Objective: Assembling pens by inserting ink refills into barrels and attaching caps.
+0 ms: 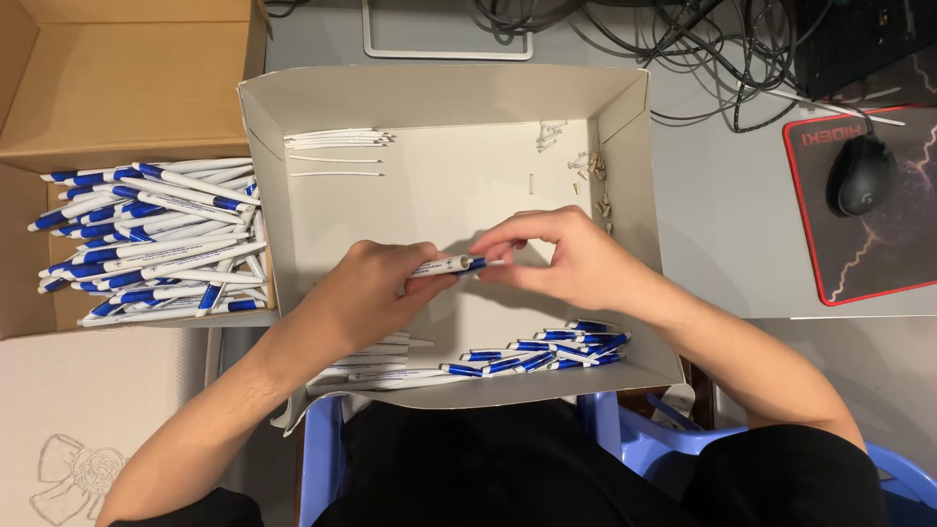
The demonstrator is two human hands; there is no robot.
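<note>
A grey counter (722,205) is seen from above, with a shallow white cardboard tray (625,107) set at its near edge. Over the middle of the tray a white pen barrel (439,265) is clamped in the left hand (376,288), and its blue tip section (476,263) is pinched between the fingers of the right hand (566,259). Blue pen parts (547,353) are heaped along the tray's near wall, thin white refills (337,140) lie at its far left, and small springs (595,181) at its far right. A brown box (117,88) to the left is filled with finished blue-and-white pens (156,239). A black mouse (861,174) rests on a red-edged mat (878,263) at the right, with tangled cables (683,34) behind. A blue chair (625,429) is visible below.
</note>
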